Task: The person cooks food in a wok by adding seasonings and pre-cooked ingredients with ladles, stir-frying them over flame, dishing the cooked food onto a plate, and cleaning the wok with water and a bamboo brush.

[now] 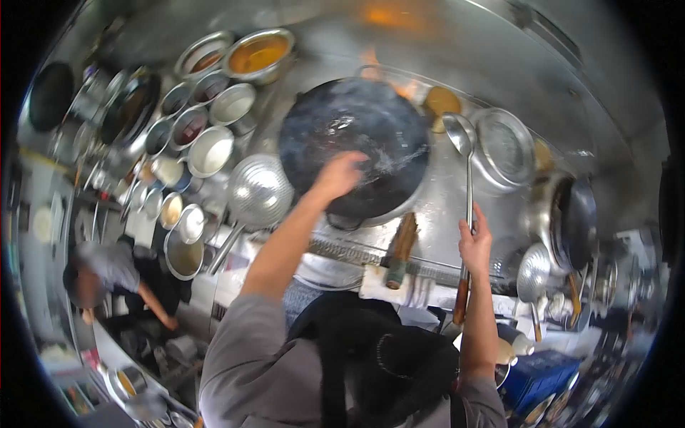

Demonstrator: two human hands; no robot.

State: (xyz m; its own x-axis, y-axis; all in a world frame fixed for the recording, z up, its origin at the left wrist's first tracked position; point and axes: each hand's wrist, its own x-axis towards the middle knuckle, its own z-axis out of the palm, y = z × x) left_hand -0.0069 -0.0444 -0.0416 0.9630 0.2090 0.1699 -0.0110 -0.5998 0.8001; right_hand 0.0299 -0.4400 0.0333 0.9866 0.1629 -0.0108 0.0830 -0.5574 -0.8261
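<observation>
A large black wok (307, 135) sits on the stove, with smoke or steam over it and shiny liquid inside. My left hand (341, 175) reaches over the wok's near part, its fingers smeared by motion; whether they hold anything does not show. In my right hand (475, 242) is a long-handled ladle (469, 167), gripped around the handle. Its bowl points up and away, to the right of the wok. Between my hands lies a wooden-handled brush or scraper (402, 250) at the stove's front edge. Left of my left hand rests a perforated strainer (260, 191).
Flames (407, 89) rise behind the wok. Several metal bowls and cups (210, 151) stand at the left, one pan (258, 55) holding orange liquid. A metal pot (504, 150) and a second strainer (534, 273) are at the right. Another person (118, 271) bends at lower left.
</observation>
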